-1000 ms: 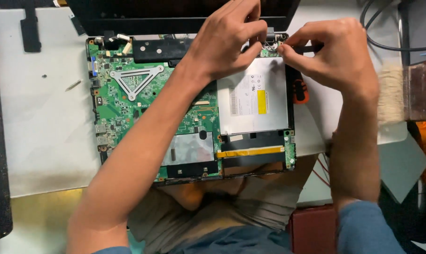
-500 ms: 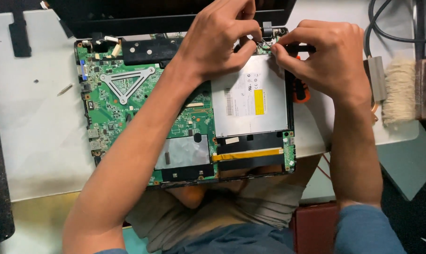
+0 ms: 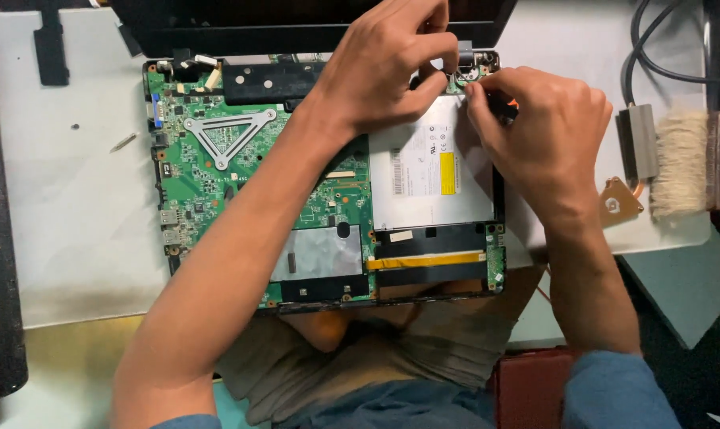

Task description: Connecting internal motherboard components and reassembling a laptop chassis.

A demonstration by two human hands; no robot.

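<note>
Barely shifted since before: left hand (image 3: 391, 67) and right hand (image 3: 546, 131) both pinched, fingertips meeting over a small part (image 3: 465, 73), perhaps a connector, at circuit board (image 3: 233, 183) far right corner.

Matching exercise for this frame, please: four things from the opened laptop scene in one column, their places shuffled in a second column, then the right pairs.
1. silver optical drive
2. triangular metal bracket
3. brush
4. small screw

A. far right on the table
B. on the green board's upper left
C. on the white mat left of the board
D. under both hands, right half of the laptop

Pairs: 1-D, 2-B, 3-A, 4-C
</note>
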